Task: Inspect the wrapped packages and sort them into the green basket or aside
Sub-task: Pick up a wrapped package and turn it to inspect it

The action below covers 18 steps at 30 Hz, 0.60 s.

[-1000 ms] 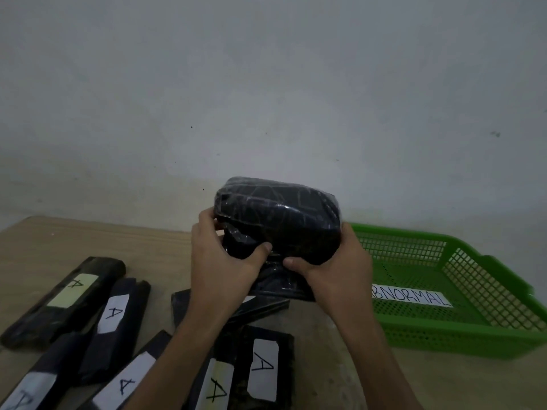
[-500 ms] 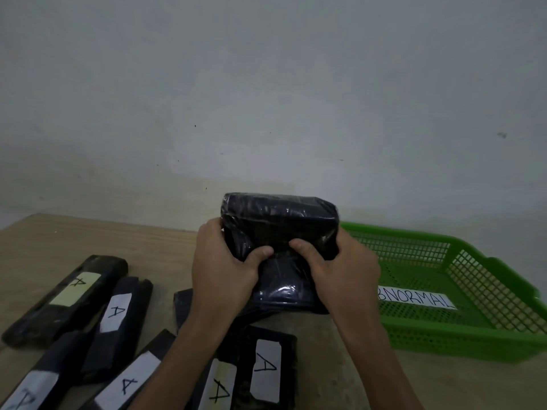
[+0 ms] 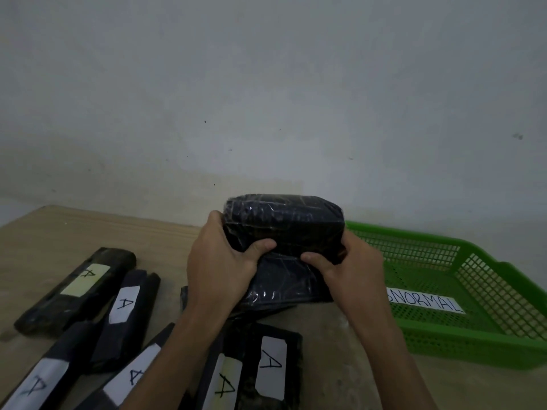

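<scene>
A black package wrapped in shiny clear film (image 3: 284,229) is held up over the middle of the table. My left hand (image 3: 220,261) grips its left side and my right hand (image 3: 352,267) its right side, with both thumbs pressed on the near face. Its label side is hidden from me. The green mesh basket (image 3: 473,347) stands to the right, with a white "ABNORMAL" label (image 3: 426,303) lying on its floor. Several black packages with white "A" labels (image 3: 272,365) lie on the table in front and to the left.
The wooden table (image 3: 74,232) ends at a plain grey wall behind. Another dark package (image 3: 189,297) lies partly hidden under my hands. The labelled packages fill the near left of the table.
The held package has tipped and dropped a little. My thumbs have come closer together on its near face. The packages on the table and the basket have not moved.
</scene>
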Each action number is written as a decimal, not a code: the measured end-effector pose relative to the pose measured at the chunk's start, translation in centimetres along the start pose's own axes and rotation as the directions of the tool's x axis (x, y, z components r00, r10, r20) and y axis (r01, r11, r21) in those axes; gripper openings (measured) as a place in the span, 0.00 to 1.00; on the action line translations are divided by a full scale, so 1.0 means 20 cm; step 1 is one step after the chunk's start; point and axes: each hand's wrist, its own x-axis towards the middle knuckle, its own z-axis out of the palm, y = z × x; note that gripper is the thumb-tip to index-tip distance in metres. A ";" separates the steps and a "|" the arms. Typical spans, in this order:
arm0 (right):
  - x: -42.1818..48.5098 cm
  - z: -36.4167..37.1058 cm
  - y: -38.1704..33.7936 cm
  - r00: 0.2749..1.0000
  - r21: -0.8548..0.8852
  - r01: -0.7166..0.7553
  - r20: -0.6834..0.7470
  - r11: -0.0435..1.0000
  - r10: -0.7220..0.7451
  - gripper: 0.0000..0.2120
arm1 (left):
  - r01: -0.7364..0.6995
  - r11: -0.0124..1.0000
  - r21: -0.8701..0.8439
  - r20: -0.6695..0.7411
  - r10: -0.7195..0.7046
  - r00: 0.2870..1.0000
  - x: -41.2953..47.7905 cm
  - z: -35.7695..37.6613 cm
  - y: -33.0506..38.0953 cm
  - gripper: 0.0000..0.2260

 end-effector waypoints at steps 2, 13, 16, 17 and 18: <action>0.01 -0.02 0.01 0.999 0.016 0.022 -0.038 1.000 -0.022 0.17 | 0.038 0.996 -0.076 0.107 -0.029 0.994 0.01 -0.03 0.02 0.23; 0.03 -0.20 0.00 0.863 0.350 -0.363 0.476 0.864 0.170 0.39 | 0.322 0.895 -0.310 0.380 -0.193 0.904 0.02 -0.06 0.06 0.11; 0.02 -0.19 -0.04 0.832 0.467 -0.480 0.510 0.742 0.218 0.33 | 0.369 0.831 -0.417 0.415 -0.187 0.890 0.01 -0.08 0.08 0.09; 0.01 -0.17 -0.05 0.831 0.478 -0.492 0.508 0.727 0.228 0.32 | 0.361 0.831 -0.424 0.399 -0.186 0.898 0.01 -0.08 0.08 0.11; 0.01 -0.16 -0.05 0.831 0.470 -0.493 0.503 0.732 0.238 0.32 | 0.350 0.845 -0.404 0.385 -0.190 0.903 0.01 -0.08 0.07 0.13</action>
